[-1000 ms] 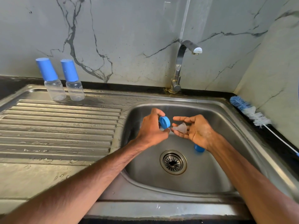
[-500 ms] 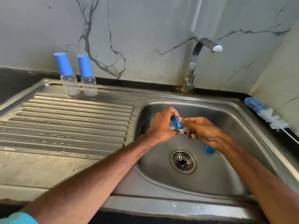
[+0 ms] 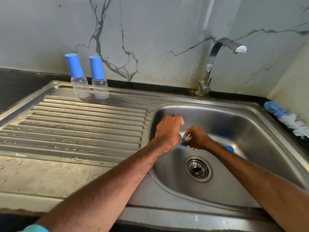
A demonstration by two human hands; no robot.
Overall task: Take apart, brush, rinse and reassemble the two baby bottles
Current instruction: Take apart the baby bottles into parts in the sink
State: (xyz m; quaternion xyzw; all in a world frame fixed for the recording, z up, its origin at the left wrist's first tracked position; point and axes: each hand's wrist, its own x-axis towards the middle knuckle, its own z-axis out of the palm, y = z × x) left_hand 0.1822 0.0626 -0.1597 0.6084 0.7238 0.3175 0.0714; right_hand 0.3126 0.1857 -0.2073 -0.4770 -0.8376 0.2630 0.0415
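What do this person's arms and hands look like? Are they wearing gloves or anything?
No gloves. The left hand and right hand are bare, with no ring, watch or bracelet showing. Both forearms are bare too. The only clothing in view is a light turquoise sleeve edge on the left arm, at the picture's bottom corner.

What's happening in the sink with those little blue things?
A person is working over the sink. Their left hand holds a small blue ring, and their right hand pinches a clear teat against it, seemingly fitting them together. Another blue piece lies in the basin behind the right forearm. Two blue-capped bottles stand on the drainboard by the wall. A bottle brush lies on the right.
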